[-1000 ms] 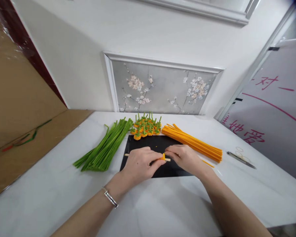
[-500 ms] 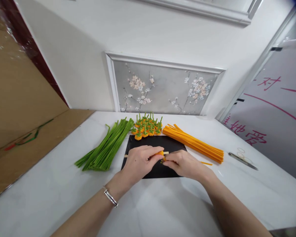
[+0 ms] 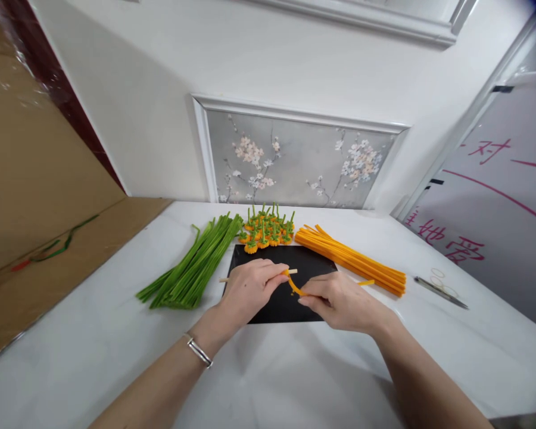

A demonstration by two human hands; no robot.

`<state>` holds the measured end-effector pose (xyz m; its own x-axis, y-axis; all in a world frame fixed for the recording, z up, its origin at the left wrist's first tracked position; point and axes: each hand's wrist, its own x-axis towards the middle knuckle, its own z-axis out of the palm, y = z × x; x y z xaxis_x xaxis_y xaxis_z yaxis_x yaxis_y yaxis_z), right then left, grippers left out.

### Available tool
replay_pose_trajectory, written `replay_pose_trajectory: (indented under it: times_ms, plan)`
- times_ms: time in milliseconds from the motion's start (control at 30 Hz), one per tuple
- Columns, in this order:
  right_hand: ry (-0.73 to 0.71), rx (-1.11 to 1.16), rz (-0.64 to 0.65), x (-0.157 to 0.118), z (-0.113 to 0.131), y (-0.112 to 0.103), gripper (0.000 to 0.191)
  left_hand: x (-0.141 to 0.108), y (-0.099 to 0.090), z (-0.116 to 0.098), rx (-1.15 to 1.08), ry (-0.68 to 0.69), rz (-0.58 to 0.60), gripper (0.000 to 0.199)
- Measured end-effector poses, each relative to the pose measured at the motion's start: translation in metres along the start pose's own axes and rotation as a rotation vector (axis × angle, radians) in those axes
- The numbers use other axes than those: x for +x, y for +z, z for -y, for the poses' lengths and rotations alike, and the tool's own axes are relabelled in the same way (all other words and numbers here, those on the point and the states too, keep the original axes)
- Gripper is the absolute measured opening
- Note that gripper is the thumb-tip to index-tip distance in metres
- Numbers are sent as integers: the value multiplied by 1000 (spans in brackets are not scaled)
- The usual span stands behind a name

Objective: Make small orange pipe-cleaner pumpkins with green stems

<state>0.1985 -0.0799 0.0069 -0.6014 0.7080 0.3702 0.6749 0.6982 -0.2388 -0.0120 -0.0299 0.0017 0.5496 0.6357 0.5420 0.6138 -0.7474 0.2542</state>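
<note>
Orange strand (image 3: 297, 291), over the black mat (image 3: 290, 311) between its near and far edges, appears partly wound: we find our left hand (image 3: 251, 289) gripping stick (image 3: 293, 271) and coil (image 3: 286, 273), our right hand (image 3: 340, 299) pinching the unwound tail (image 3: 366, 282). Seemingly finished orange-and-green pieces (image 3: 263, 243) stand at the far edge, towards its left corner.

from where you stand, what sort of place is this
Likely a craft workspace: an orange strip being handled, a green stem bundle and a cluster of orange-and-green pieces.
</note>
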Motion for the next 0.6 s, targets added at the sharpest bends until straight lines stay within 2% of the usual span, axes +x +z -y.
replay_pose_trajectory:
  times_ms: [200, 400, 500, 600]
  plan:
    - [25, 54, -230, 2, -2, -1, 22, 0, 3, 2, 55, 113, -10, 14]
    - [140, 124, -407, 6, -6, 3, 16, -3, 6, -4, 19, 220, -2, 12]
    - [230, 177, -417, 8, -10, 5, 13, -4, 5, -11, -35, 249, -22, 12]
    - [288, 218, -314, 8, -14, 6, 17, -4, 4, -16, -61, 219, -68, 12]
